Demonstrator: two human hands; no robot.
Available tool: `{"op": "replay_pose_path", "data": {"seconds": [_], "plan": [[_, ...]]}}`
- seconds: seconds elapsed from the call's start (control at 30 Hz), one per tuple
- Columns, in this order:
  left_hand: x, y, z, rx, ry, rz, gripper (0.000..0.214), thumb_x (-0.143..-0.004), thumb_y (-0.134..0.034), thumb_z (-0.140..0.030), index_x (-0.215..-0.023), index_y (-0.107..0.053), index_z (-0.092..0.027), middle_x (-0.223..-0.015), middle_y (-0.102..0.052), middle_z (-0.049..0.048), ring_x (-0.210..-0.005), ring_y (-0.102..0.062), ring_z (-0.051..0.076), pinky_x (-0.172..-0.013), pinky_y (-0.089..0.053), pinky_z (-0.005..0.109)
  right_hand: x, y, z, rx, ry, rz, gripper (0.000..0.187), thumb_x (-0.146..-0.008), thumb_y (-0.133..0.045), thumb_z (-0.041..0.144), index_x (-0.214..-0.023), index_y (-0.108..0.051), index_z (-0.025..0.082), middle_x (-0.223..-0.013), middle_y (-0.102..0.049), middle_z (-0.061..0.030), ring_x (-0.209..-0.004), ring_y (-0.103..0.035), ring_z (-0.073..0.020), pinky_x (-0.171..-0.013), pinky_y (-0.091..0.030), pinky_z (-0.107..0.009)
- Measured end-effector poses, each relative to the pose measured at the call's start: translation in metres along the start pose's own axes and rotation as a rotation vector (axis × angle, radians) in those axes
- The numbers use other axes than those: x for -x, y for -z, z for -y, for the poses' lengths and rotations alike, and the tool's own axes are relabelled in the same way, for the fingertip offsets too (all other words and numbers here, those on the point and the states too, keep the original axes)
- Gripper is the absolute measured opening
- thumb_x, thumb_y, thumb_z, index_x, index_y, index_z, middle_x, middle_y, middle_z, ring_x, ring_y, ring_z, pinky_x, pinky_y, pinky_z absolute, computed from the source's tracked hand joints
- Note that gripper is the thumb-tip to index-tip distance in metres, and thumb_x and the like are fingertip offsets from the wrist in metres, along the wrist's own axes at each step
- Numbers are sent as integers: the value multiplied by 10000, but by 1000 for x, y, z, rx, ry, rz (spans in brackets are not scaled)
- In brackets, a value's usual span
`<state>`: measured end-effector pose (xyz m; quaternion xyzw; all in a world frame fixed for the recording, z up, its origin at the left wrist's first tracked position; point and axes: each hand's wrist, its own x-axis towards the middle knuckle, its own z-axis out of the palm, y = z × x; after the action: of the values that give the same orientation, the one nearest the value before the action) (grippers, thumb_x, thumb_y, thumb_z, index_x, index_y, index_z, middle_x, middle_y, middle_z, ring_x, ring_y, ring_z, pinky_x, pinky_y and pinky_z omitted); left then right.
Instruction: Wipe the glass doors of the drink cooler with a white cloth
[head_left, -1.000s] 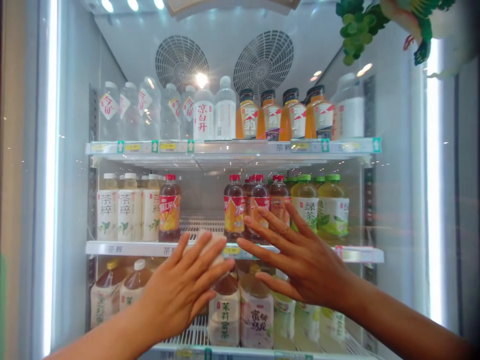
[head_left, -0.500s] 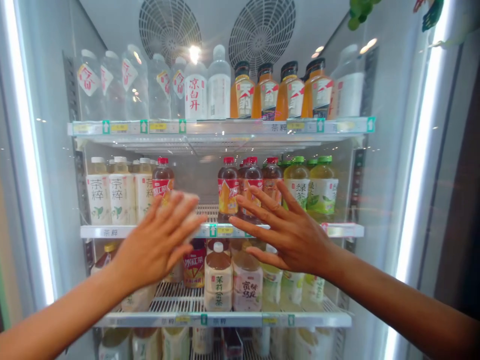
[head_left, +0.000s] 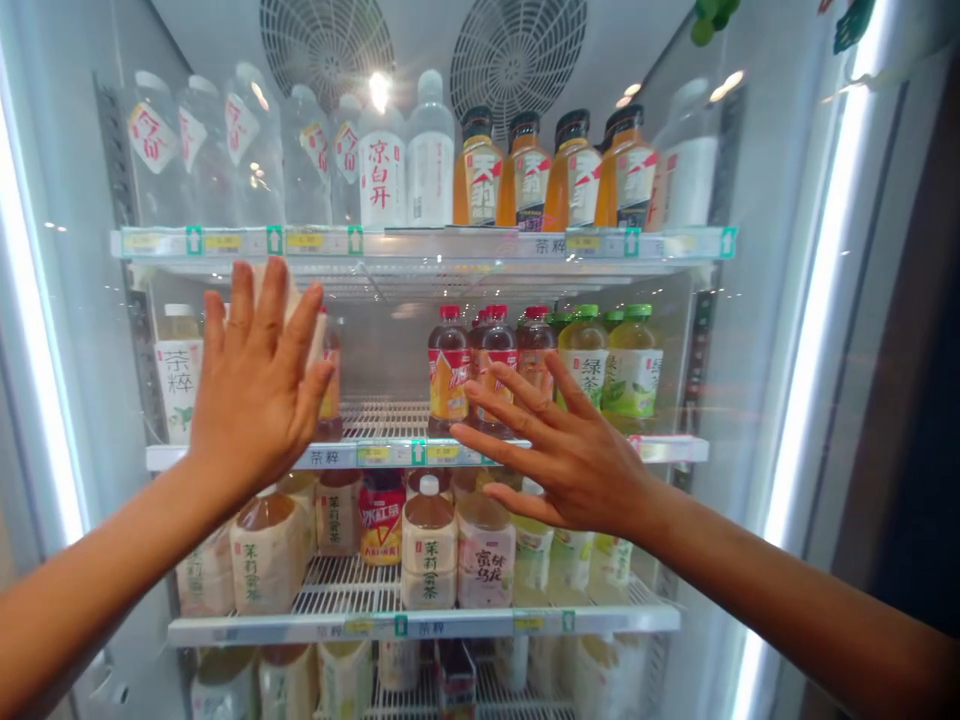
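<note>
My left hand (head_left: 251,390) lies flat against the glass door (head_left: 757,330) of a drinks fridge, fingers stretched upward and apart. It presses a white cloth (head_left: 295,297) onto the pane; only the cloth's edges show past the fingers. My right hand (head_left: 559,450) also rests flat on the glass, fingers spread and pointing left, holding nothing. Behind it stand red-capped tea bottles (head_left: 448,372) and green-capped bottles (head_left: 631,365) on the middle shelf (head_left: 390,455).
The top shelf (head_left: 420,242) carries clear water bottles (head_left: 381,170) and orange juice bottles (head_left: 525,170). Squat tea bottles (head_left: 427,545) fill the lower shelf. Lit strips run down both door sides (head_left: 806,330). Two round fan grilles (head_left: 517,50) sit at the back.
My left hand has slid the cloth up and to the left across the glass, from the middle shelf's edge to just under the top shelf. My right hand has stayed almost still.
</note>
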<state>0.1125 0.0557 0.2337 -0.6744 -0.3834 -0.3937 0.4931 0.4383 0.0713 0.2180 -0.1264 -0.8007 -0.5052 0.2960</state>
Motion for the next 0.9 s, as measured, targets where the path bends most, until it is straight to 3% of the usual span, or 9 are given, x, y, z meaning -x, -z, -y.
{"op": "replay_pose_path", "data": {"seconds": [0.07,0.2,0.27,0.4,0.47,0.63,0.73,0.8,0.9], "plan": [[14,-3,-16,18,-133,35,736,-1025,-445,-382,-1657,-103,-223,-1758,50,74,-1617,72,333,-1325,-7,578,0,0,0,4,-3,2,735,-974,-630,489,-1610,-352,248,-1691,-279,-76,-1599,-181,-314,-1316,-46,-625],[61,-6,-45,59,-713,190,712,-1000,-471,-452,-1638,-232,-243,-1760,-44,-5,-1629,13,231,-1345,-1,405,1,-1,0,-2,-4,25,775,-974,-627,493,-1632,-296,253,-1695,-269,-69,-1604,-158,-308,-1318,-32,-622],[53,-4,-35,36,-629,190,713,-1013,-453,-452,-1648,-184,-270,-1757,-68,-2,-1628,10,228,-1345,-11,432,1,-1,-1,-9,-8,31,817,-973,-626,495,-1649,-238,252,-1696,-264,-68,-1604,-157,-302,-1322,-32,-611],[-19,-5,-14,11,-201,59,735,-1045,-394,-397,-1656,-1,-287,-1758,29,48,-1615,87,292,-1321,-40,575,-1,-1,0,-17,-46,28,893,-987,-581,519,-1671,-81,237,-1696,-273,-71,-1602,-185,-270,-1329,-46,-592],[-35,-10,-27,34,-206,42,747,-1042,-403,-405,-1657,-3,-266,-1756,27,75,-1614,83,304,-1318,-38,582,-2,-1,2,-14,-112,20,927,-991,-548,536,-1672,-5,219,-1696,-284,-71,-1605,-173,-263,-1330,-76,-592],[53,-25,-85,77,-502,120,784,-988,-507,-484,-1644,-202,-184,-1750,-58,103,-1623,16,323,-1330,12,508,-1,-2,3,22,-256,-23,929,-1001,-488,507,-1666,52,147,-1716,-244,-100,-1620,-87,-257,-1334,-136,-559],[100,-25,-85,79,-678,183,712,-993,-495,-468,-1634,-252,-271,-1743,-138,-6,-1629,-22,222,-1338,-5,435,-1,-3,2,13,-229,-20,826,-1011,-474,491,-1667,-131,125,-1717,-245,-114,-1624,-35,-277,-1334,-78,-576],[91,-17,-68,76,-584,193,718,-1002,-486,-457,-1642,-195,-313,-1741,-131,-18,-1627,-38,205,-1339,-18,443,-1,-4,4,-11,-229,-6,779,-1008,-483,491,-1650,-227,131,-1721,-232,-116,-1624,-20,-295,-1330,-54,-591],[33,-7,-47,37,-179,127,742,-1020,-457,-410,-1647,-64,-369,-1752,-31,-6,-1623,26,249,-1328,-32,558,3,-6,9,-43,-265,-14,809,-1006,-487,498,-1661,-175,141,-1730,-204,-112,-1623,-24,-290,-1334,-62,-578]]}}
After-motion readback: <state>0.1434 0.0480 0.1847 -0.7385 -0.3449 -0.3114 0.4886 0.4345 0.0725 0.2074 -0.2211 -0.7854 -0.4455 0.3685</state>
